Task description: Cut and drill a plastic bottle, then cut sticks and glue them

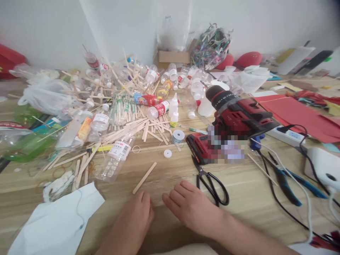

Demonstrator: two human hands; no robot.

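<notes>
My left hand (134, 217) is low in the middle, its fingers curled in and their tips hidden. Just beyond its knuckles a wooden craft stick (145, 178) lies on the table, its near end close to the hand. To the right, my right hand (190, 205) rests with bent fingers, the palm side turned down and out of sight. Whether either hand holds something small cannot be seen. Black-handled scissors (209, 180) lie close beyond my right hand. Farther forward are a small white disc (167, 153) and a spool of thread (177, 136).
A red cordless drill (236, 113) stands right of centre. Pliers (285, 182), cables and a power strip (288, 135) lie at the right. Plastic bottles (117, 156) and many craft sticks (148, 127) crowd the left and back. White paper (58, 219) lies front left.
</notes>
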